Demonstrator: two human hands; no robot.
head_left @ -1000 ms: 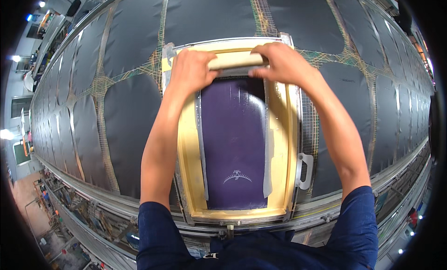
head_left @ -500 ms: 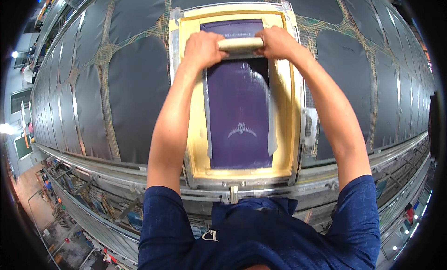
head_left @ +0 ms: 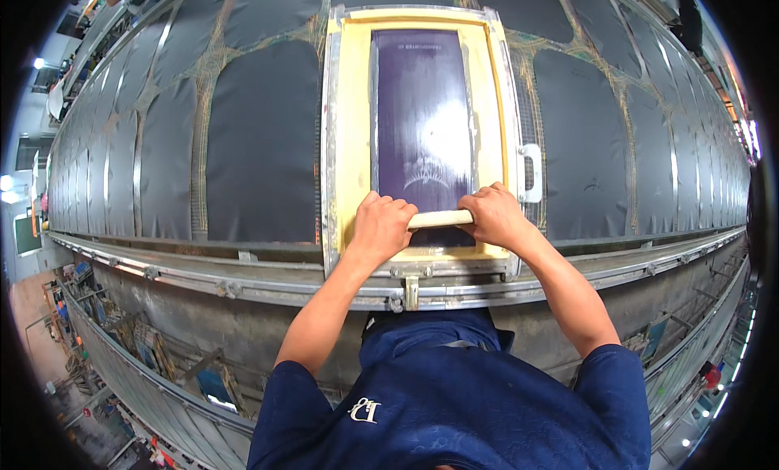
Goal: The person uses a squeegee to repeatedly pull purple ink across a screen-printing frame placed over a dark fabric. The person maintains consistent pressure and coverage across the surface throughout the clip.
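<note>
A squeegee with a pale bar handle [head_left: 440, 219] lies across the near end of a screen printing frame [head_left: 331, 145]. My left hand [head_left: 383, 227] grips the handle's left end, and my right hand [head_left: 492, 217] is closed round its right end. Inside the frame, yellow margins surround a dark purple mesh panel [head_left: 406, 105] with a pale crest-like mark near its lower part. Glare brightens the middle of the panel. The squeegee's blade is mostly hidden below the handle and my fingers.
Dark sheet pieces [head_left: 264, 137] cover the long table on both sides of the frame. A metal rail [head_left: 203, 279] runs along the table's near edge, against my waist. A white handle [head_left: 530, 173] sticks out from the frame's right side.
Both hands have drawn the squeegee from the far end of the panel toward me, to its near end. My elbows are now bent lower, and the upper panel is uncovered.
</note>
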